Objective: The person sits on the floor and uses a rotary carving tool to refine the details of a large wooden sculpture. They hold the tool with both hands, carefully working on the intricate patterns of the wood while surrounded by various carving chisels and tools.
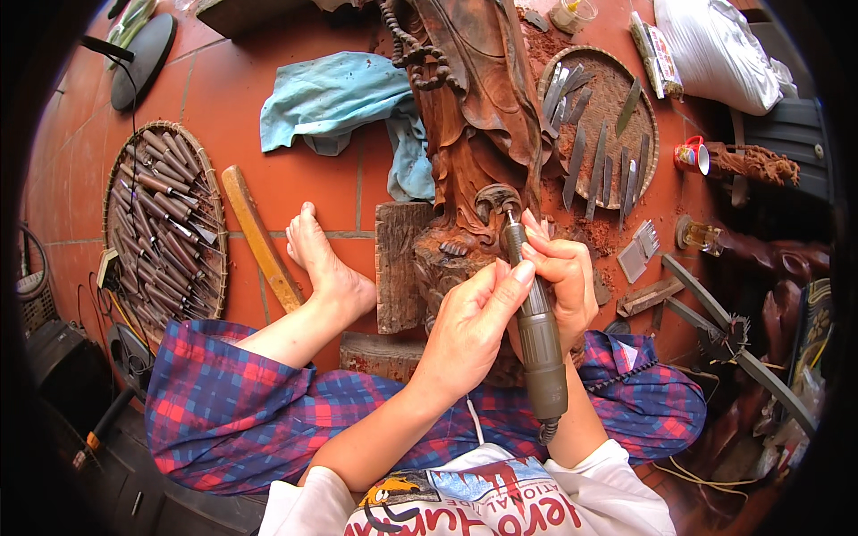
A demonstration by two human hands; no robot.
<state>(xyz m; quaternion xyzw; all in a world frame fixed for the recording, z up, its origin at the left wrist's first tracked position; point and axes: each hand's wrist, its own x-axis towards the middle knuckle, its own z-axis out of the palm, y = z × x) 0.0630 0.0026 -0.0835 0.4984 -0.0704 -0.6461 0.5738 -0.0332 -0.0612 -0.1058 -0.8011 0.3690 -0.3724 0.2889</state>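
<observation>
Both my hands are closed around an olive-green rotary carving tool (540,348), its corded end toward me. My right hand (565,272) wraps it from the right near the front. My left hand (471,329) pinches it from the left, thumb along the body. The tool's thin tip meets a curled detail low on a reddish-brown wooden statue (478,116), which lies stretched away from me with carved drapery folds and a bead string. Whether the bit is spinning cannot be seen. Rough wood blocks (400,268) stand against the statue's left side.
On the left, a round woven basket (221,268) holds many wooden-handled chisels; beside it lies a curved wooden stick (259,237). A blue cloth (331,98) touches the statue. At right are a tray (654,107) of flat files, a red cup (691,157) and a metal-legged stand (769,384).
</observation>
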